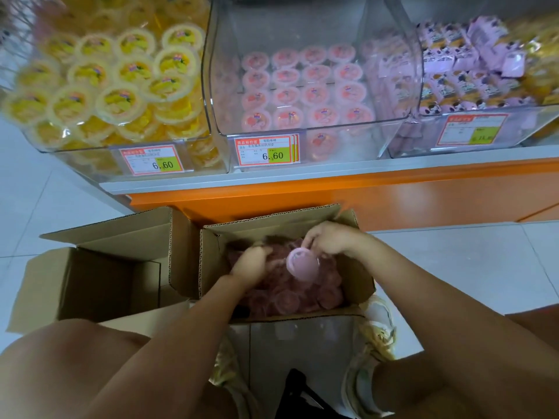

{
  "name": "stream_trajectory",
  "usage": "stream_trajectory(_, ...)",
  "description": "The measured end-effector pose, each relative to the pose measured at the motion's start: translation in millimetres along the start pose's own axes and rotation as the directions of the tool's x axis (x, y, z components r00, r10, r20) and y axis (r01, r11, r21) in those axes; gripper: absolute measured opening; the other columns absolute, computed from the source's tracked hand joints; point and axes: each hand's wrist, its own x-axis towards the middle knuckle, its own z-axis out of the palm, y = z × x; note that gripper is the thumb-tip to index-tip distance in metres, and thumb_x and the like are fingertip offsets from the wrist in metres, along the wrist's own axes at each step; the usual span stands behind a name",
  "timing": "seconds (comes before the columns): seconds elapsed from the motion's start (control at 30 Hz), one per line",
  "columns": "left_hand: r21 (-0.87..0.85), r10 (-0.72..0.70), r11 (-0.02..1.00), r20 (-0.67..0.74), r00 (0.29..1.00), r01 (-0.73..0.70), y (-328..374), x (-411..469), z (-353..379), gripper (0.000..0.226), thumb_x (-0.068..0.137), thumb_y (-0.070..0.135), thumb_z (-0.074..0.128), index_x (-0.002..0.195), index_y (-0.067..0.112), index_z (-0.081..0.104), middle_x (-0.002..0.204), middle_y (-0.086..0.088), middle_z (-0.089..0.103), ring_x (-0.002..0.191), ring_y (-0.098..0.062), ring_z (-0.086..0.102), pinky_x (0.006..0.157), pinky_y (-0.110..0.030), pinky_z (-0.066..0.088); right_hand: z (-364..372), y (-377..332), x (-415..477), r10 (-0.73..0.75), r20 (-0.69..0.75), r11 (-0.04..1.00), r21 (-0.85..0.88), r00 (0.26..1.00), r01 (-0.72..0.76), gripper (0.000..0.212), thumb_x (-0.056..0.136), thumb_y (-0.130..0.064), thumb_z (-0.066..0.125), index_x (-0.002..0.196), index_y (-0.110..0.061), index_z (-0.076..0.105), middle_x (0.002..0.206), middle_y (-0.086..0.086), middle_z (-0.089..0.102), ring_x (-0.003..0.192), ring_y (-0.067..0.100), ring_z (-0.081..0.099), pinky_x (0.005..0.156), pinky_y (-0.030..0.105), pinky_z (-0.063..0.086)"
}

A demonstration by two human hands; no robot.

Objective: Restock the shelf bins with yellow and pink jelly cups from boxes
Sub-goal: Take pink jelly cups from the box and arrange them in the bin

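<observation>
So both hands are down in the open cardboard box (211, 264) on the tiled floor (453, 255), right below the shelf. The right hand (328, 238) has its fingertips pinched on a single pink jelly cup (302, 264), holding it tilted just above the loose pile of pink cups (290, 300) in the box. The left hand (251, 263) is dug into that same pile just left of the held cup, but it's blurry, so I honestly can't tell if it's gripping anything. An empty-looking box (99, 276) sits touching on the left. Farther back, the left clear bin (75, 155) is heaped with yellow jelly cups (121, 71), the middle bin (287, 25) has neat rows of pink ones (302, 95), and the right bin (423, 140) holds purple packets (453, 55).
</observation>
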Motion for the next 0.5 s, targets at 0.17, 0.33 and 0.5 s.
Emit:
stream_trajectory(0.17,-0.445,-0.02,0.895,-0.104,0.994,-0.028,46.1,-37.0,-56.6,0.02,0.088,0.029,0.064,0.085,0.011,0.072,0.075,-0.004,0.066,0.061,-0.004,0.059,0.065,-0.025,0.052,-72.0,-54.6,-71.0,-0.287,-0.005,0.956,0.064,0.958,0.287,0.017,0.087,0.002,0.061,0.092,-0.014,0.063,0.078,0.016,0.049,0.047,0.006,0.038,0.048,0.017,0.03)
stream_trajectory(0.33,-0.825,-0.071,0.56,0.051,0.996,0.082,77.7,-81.5,-91.0,0.025,0.092,0.022,0.057,0.103,0.002,0.067,0.107,-0.021,0.068,0.098,-0.03,0.067,0.079,-0.031,0.058,-105.4,-93.3,-141.2,-0.425,-0.181,0.897,0.046,0.887,0.439,0.017,0.089,-0.004,0.061,0.093,-0.018,0.069,0.078,0.0,0.055,0.054,0.002,0.043,0.058,0.016,0.038)
stream_trajectory(0.5,-0.976,0.068,0.202,0.099,0.993,0.083,116.3,-123.6,-125.8,0.016,0.081,0.011,0.06,0.09,0.0,0.067,0.092,-0.017,0.072,0.075,-0.017,0.071,0.06,-0.023,0.057,-123.8,-102.0,-175.3,-0.453,-0.334,0.882,-0.035,0.827,0.469,0.012,0.09,-0.009,0.061,0.091,-0.017,0.07,0.063,-0.016,0.054,0.058,0.0,0.045,0.06,0.014,0.039)
